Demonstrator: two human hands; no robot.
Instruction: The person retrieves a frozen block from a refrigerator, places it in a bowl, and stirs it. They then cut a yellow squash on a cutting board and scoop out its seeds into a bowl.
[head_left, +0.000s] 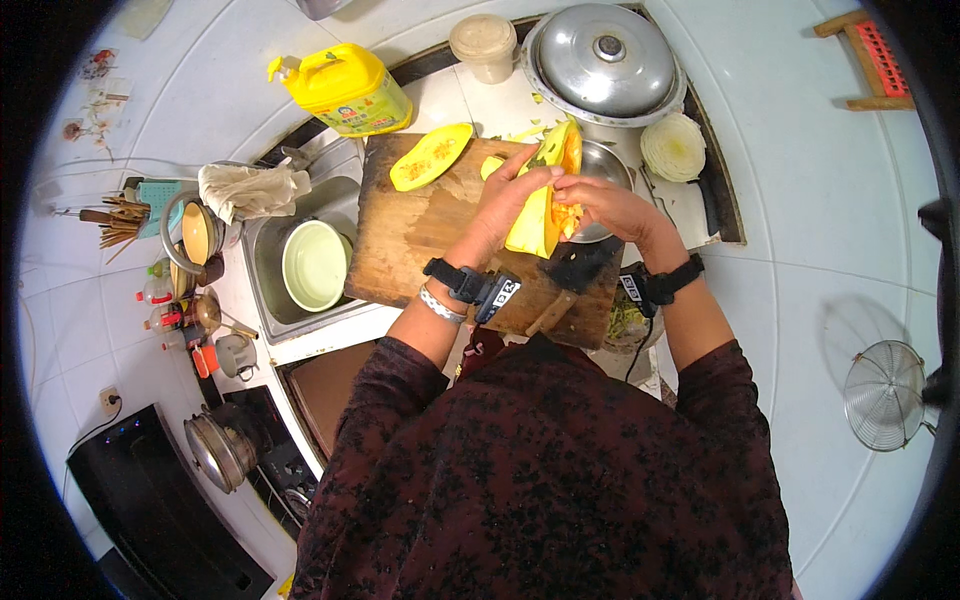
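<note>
My left hand (504, 196) holds a long piece of yellow squash (541, 214), its peeled yellow outside towards the left and its orange, seedy hollow towards the right. The fingers of my right hand (611, 210) reach into that hollow, at the stringy orange pulp. What they pinch there is partly hidden. Below the squash is a wooden cutting board (420, 255), with a second squash piece (431, 157) lying cut side up near its far left corner. A metal bowl (606, 166) stands partly hidden behind my right hand. A cleaver lies near the board's close edge, its wooden handle (553, 313) showing.
Left of the board is a sink (270, 262) holding a pale green basin (316, 266). Behind stand a yellow jug (349, 94), a lidded tub (484, 49) and a large lidded metal pan (607, 60). A cut cabbage (673, 148) sits at the right.
</note>
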